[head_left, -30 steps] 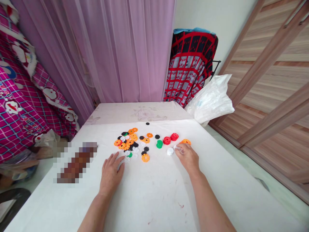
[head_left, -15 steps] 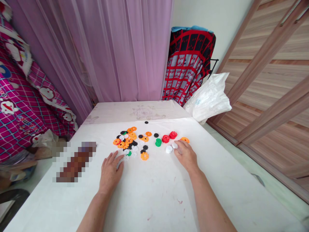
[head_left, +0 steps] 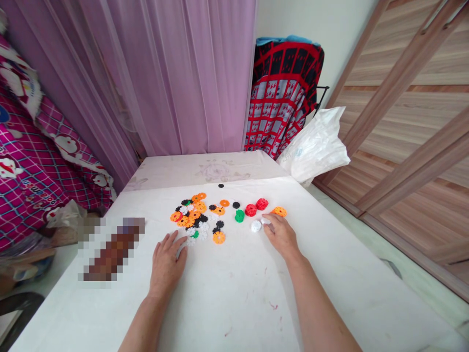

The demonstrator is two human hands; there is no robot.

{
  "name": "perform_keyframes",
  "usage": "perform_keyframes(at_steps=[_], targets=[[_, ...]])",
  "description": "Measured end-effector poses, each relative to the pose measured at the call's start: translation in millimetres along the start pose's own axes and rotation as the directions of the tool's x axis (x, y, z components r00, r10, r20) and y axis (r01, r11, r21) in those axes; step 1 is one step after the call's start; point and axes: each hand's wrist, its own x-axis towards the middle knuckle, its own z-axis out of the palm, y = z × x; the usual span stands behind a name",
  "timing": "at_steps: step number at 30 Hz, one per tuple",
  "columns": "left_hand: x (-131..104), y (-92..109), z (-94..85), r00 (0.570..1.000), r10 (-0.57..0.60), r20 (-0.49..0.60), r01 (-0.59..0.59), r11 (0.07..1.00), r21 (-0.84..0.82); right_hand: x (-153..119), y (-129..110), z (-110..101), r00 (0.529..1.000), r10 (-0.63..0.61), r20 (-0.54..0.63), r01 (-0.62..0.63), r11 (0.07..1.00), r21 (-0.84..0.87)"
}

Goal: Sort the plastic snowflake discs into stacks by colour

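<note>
My left hand (head_left: 169, 256) lies on the table with fingers spread, just in front of a mixed pile of notched plastic discs in orange (head_left: 200, 207), black and white. A few green ones show among them. Between the fingertips of my right hand (head_left: 281, 235) are white notched discs (head_left: 265, 221), partly hidden, so I cannot tell how many. Touching or just left of them is a white disc stack (head_left: 256, 226). Farther back stand a green stack (head_left: 239, 216) and two red stacks (head_left: 251, 210). Orange discs (head_left: 280, 211) lie beyond my right hand.
A white cloth covers the table (head_left: 220, 293). Single black discs (head_left: 221, 186) lie toward the back. A blurred-out reddish-brown object (head_left: 113, 249) lies at the left. Past the right rear corner is a white plastic bag (head_left: 315, 146), with a wooden wardrobe (head_left: 403, 112) behind.
The white discs at my right fingertips have tipped flatter and a little lower. My left hand stays in place; the view has shifted slightly.
</note>
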Motion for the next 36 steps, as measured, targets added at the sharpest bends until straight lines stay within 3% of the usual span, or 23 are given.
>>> perform_keyframes(at_steps=[3, 7, 9, 36], targets=[[1, 0, -0.6, 1.000, 0.005, 0.001, -0.005, 1.000, -0.002, -3, -1, -2, 0.999, 0.039, -0.015, -0.039, 0.999, 0.007], [1, -1, -0.2, 1.000, 0.012, -0.014, -0.012, 1.000, 0.001, -9, -2, -4, 0.959, 0.283, 0.026, -0.283, 0.959, -0.010], [1, -1, 0.5, 1.000, 0.014, -0.017, -0.014, 1.000, 0.007, -11, -3, -3, 0.937, 0.349, 0.031, -0.349, 0.937, -0.010], [1, -7, 5.7, 0.998, 0.032, -0.048, -0.031, 0.999, 0.022, -7, -12, 1, 0.912, 0.398, 0.096, -0.404, 0.914, 0.045]])
